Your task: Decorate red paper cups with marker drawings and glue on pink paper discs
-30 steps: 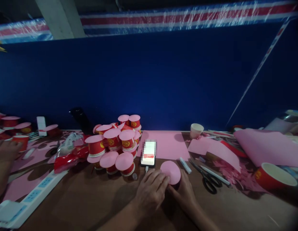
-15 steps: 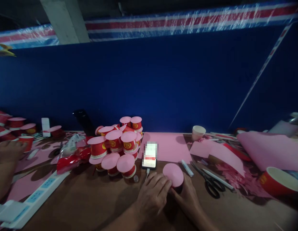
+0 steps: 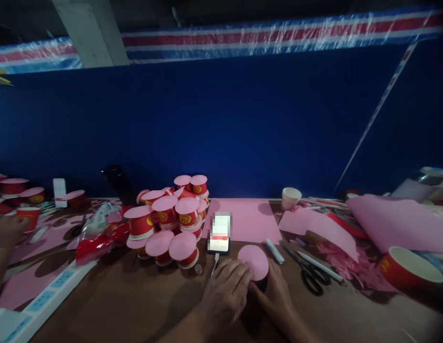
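Note:
Between my hands, on the near side of the table, is a paper cup topped with a round pink paper disc. The cup's body under the disc is mostly hidden and dark. My left hand is closed against its left side, fingers together and touching the disc's edge. On the other side, my right hand curls round the cup from the right, with the thumb toward its front. Left of them stands a stacked group of red paper cups, each capped with a similar pink disc.
A lit phone on a cable lies behind my hands, on a pink sheet. To the right are black scissors, a white pen, paper scraps and a red cup. A power strip and another person's hand are at left.
The view has shifted slightly, so most things sit a little further left. Both my hands stay on the cup in much the same pose. The other person's hand has moved partly out of view.

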